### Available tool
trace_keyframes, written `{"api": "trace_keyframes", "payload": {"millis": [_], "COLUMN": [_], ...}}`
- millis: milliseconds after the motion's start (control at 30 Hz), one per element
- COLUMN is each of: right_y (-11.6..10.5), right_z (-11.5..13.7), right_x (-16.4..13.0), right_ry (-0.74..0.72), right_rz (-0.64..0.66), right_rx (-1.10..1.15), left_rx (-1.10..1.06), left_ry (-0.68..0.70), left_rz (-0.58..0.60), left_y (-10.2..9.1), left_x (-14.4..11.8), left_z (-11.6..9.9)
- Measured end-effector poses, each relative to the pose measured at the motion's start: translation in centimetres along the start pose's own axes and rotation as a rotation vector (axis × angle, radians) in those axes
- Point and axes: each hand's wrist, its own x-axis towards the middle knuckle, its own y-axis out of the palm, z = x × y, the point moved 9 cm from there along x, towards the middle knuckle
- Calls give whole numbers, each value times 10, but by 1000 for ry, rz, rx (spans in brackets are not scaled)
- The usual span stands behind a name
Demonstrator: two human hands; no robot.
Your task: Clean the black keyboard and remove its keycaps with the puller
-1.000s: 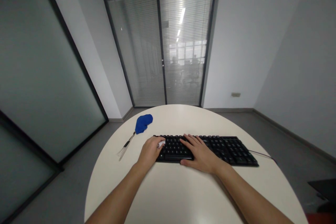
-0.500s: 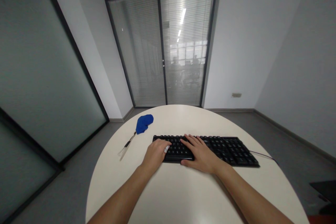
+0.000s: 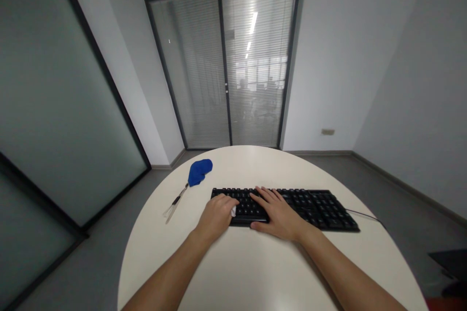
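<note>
A black keyboard (image 3: 330,211) with a number pad lies across the round table. Over its left end my left hand (image 3: 217,214) is closed, fingers curled on a small white piece of tissue or cloth (image 3: 233,211). Only an edge of that white piece shows below the thumb, against the keys. My right hand (image 3: 279,214) rests flat on the middle of the keyboard, fingers stretched and spread. Its thumb lies along the front edge, and it covers several keys.
The cream table (image 3: 233,272) has a curved edge. To the left of the keyboard lies a blue cloth-like item (image 3: 199,171) with a pale strap (image 3: 175,202). A thin cable (image 3: 365,215) runs from the keyboard over the right table edge. Beyond stands a glass door with blinds (image 3: 255,82).
My left hand has shifted slightly on the keys, and the white piece sits a little further right and lower. My right hand stays in place on the keyboard.
</note>
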Motion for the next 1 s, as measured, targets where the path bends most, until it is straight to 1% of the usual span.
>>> {"api": "trace_keyframes", "payload": {"millis": [267,333,400,467,500,533,567,600,667,700,767,833,900,1000], "right_y": [-1,0,0,0,1,1,2,3,3,3,2,1,0,0], "right_z": [1,0,0,-1,-1,-2,-2,-3,-3,-3,-2,-1,-1,-1], "right_x": [1,1,0,0,0,0,0,0,0,0,0,0,0,0], "right_ry": [5,4,-2,-10,-12,-13,-12,-10,-8,-7,-7,-4,1,5], "right_rz": [10,8,-1,-11,-12,-10,-8,-5,2,3,6,8,10,13], "right_rx": [-11,-7,-4,-1,0,-1,-3,-4,-4,-3,-3,-6,-7,-4], "left_rx": [-43,-40,-61,-116,-147,-170,-178,-171,-137,-123,-124,-141,-152,-161], "left_ry": [60,105,174,244,258,247,207,137,-49,-138,-278,-360,-371,-283], "left_rz": [30,49,73,91,80,46,-9,-79,-211,-244,-238,-205,-173,-117], "left_y": [-2,-4,-4,-3,-3,-5,-7,-11,-17,-17,-12,-7,-4,-1], "left_x": [-3,-3,-4,-5,-5,-4,-2,1,3,4,4,3,2,2], "left_z": [-2,-8,-18,-30,-33,-33,-29,-22,1,12,31,42,42,29]}}
